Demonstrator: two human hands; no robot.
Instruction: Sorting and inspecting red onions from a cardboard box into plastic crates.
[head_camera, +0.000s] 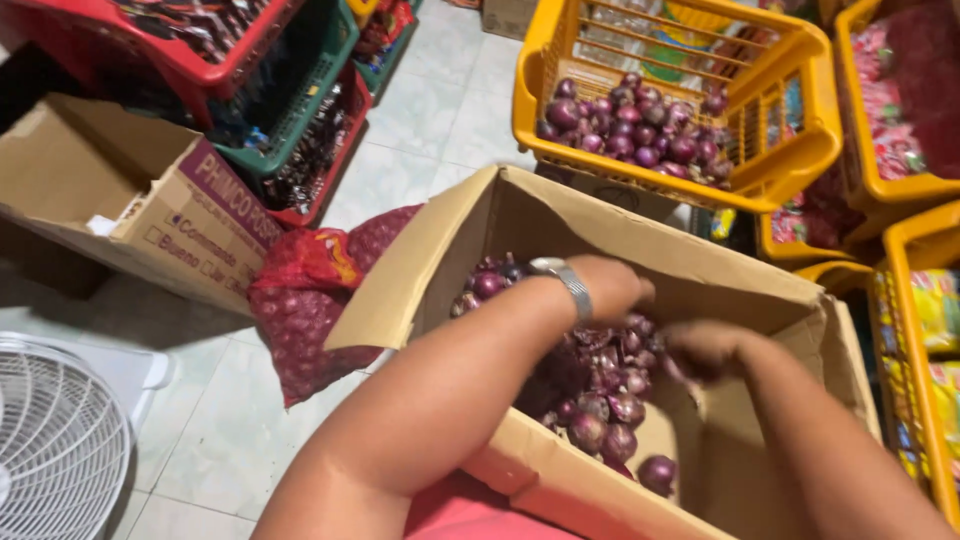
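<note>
Papery purple onions (600, 400) under both hands.

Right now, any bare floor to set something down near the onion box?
Bare tile floor between the green basket and yellow basket, and between white fan and red mesh sack. Crowded: inside the onion box, where both hands, left and right, dig among red onions.

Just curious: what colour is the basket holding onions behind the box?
Yellow basket, clearest in the head view.
</note>
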